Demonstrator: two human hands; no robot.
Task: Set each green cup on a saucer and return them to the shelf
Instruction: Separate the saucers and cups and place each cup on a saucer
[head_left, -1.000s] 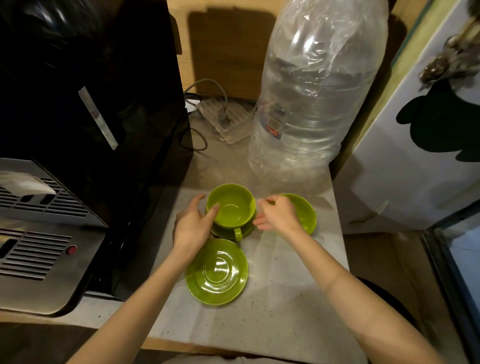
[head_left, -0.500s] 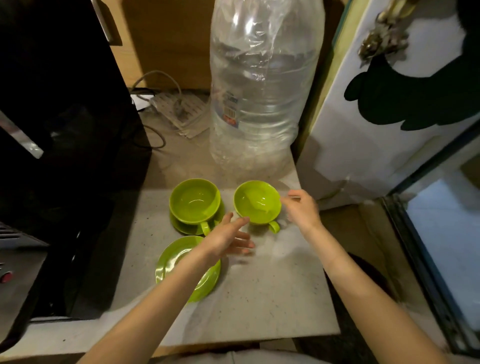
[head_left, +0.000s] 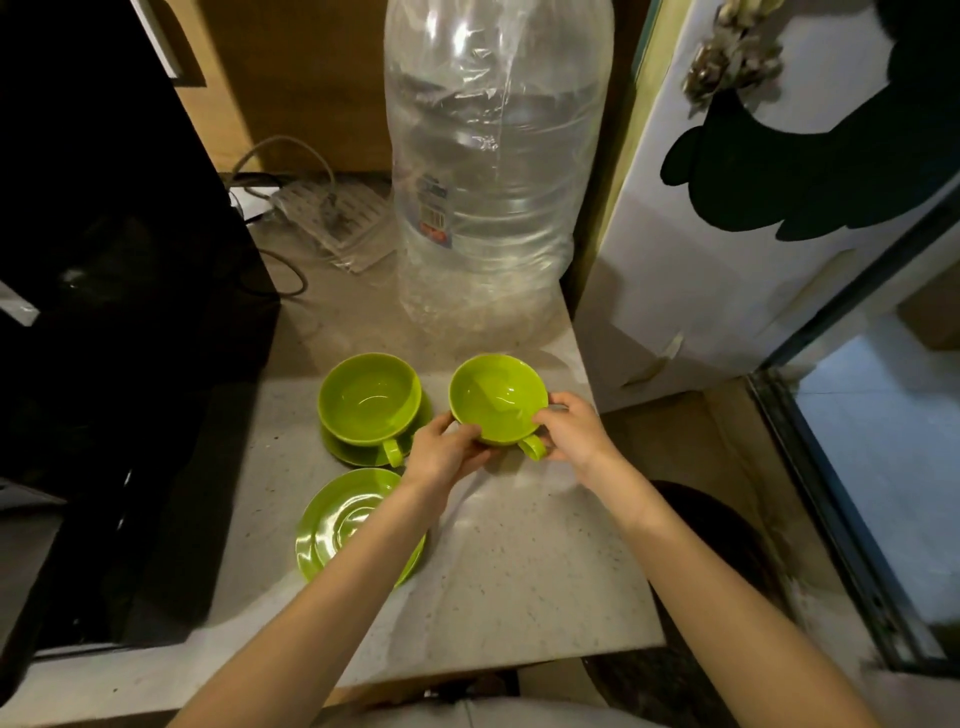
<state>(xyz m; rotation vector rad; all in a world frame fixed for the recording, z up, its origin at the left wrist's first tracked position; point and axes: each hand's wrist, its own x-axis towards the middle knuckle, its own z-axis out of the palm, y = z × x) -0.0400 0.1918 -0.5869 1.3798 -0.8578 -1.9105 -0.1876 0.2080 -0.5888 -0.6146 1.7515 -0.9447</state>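
You have two green cups (head_left: 370, 397) (head_left: 497, 397), two green saucers (head_left: 358, 525) (head_left: 343, 451), one big clear water bottle (head_left: 496, 171), one power strip (head_left: 332, 218), and two hands (head_left: 447, 454) (head_left: 574, 434) in view.

Two bare hands hold one green cup (head_left: 497, 397) between them. The left hand (head_left: 445, 454) cups its near left side, and the right hand (head_left: 574, 431) is on its right side by the handle. Another green cup (head_left: 370, 397) sits on a green saucer (head_left: 358, 451) just to the left. An empty saucer (head_left: 337, 525) lies nearer, partly under the left arm. A big clear water bottle (head_left: 493, 171) stands behind on the grey counter (head_left: 519, 571).
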